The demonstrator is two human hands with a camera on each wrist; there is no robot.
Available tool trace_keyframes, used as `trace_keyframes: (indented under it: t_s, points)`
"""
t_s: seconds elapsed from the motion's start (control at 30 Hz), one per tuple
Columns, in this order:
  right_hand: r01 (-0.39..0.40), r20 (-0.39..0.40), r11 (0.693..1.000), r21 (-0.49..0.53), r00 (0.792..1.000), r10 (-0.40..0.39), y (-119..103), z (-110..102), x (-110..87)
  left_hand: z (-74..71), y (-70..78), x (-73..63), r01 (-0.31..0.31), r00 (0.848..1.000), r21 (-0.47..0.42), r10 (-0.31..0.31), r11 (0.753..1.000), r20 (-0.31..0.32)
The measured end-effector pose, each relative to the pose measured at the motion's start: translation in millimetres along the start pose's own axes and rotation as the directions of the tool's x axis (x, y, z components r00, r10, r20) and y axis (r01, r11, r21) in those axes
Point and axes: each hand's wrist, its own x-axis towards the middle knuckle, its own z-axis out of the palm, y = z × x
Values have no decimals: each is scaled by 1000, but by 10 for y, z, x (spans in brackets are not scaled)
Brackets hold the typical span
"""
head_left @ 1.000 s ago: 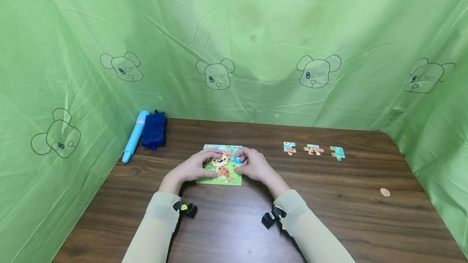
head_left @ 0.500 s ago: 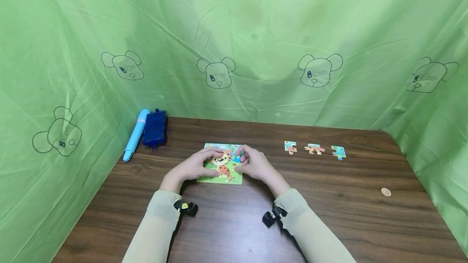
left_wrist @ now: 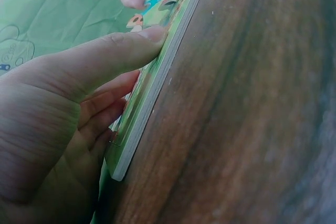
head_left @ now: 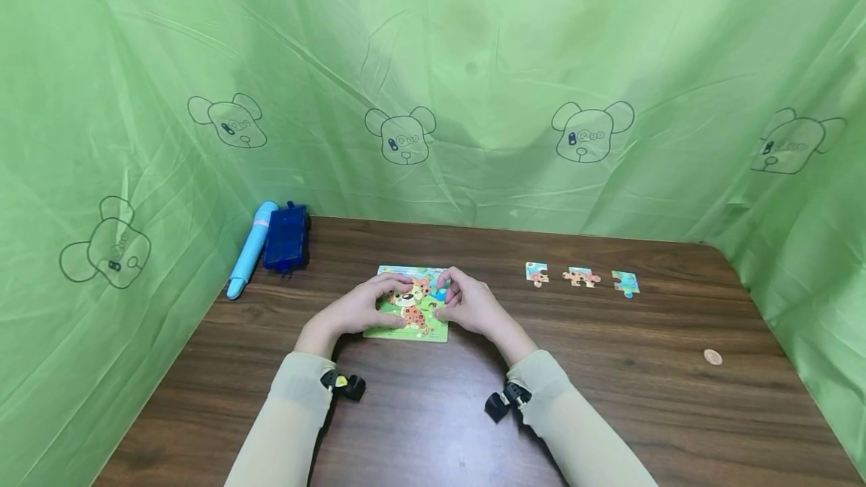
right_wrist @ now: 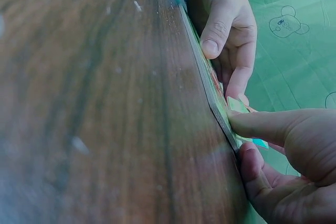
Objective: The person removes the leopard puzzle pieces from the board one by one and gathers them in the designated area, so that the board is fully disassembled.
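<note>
A jigsaw puzzle board (head_left: pixel 433 334) with a spotted cartoon animal on a green meadow lies flat on the table. My left hand (head_left: pixel 355 310) rests on its left side, the thumb near the lower edge and the fingers further up. At the right side, my right hand (head_left: pixel 473 308) pinches a green and blue puzzle piece (right_wrist: pixel 237 104) between thumb and fingers. In the right wrist view that piece stands tilted above the board's edge; its exact fit is hidden by the fingers. The left wrist view shows my left thumb (left_wrist: pixel 115 53) lying on the board.
Three loose pieces lie in a row at the back right: one (head_left: pixel 537 273), a spotted one (head_left: pixel 580 276) and a blue-green one (head_left: pixel 625 282). A small round disc (head_left: pixel 713 356) lies further right. A dark blue box (head_left: pixel 286 240) and light-blue rod (head_left: pixel 252 250) occupy the back left.
Both hands stay at the board in nearly the same place. The puzzle piece at my right fingers has tilted or turned slightly, and more green shows beside it.
</note>
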Motion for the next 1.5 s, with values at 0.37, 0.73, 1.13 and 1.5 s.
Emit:
trace_keyframes:
  t_s: [0.37, 0.73, 1.13, 1.5]
  points:
    - [6, 1, 1000, 4, 1000, -6, -11, -2, -11, -3, -8, -5, -3, 1000, 9, 3, 1000, -1]
    - [25, 24, 1000, 8, 999, -26, 13, -81, -8, -13, 23, -9, 8, 1000, 2, -8, 1000, 6]
    - [41, 65, 999, 11, 997, -41, 30, -158, 7, -11, 40, -3, 4, 1000, 9, -4, 1000, 4]
    - [29, 61, 998, 55, 998, -33, 78, -192, 5, -47, 67, -22, 11, 1000, 86, -11, 996, 1]
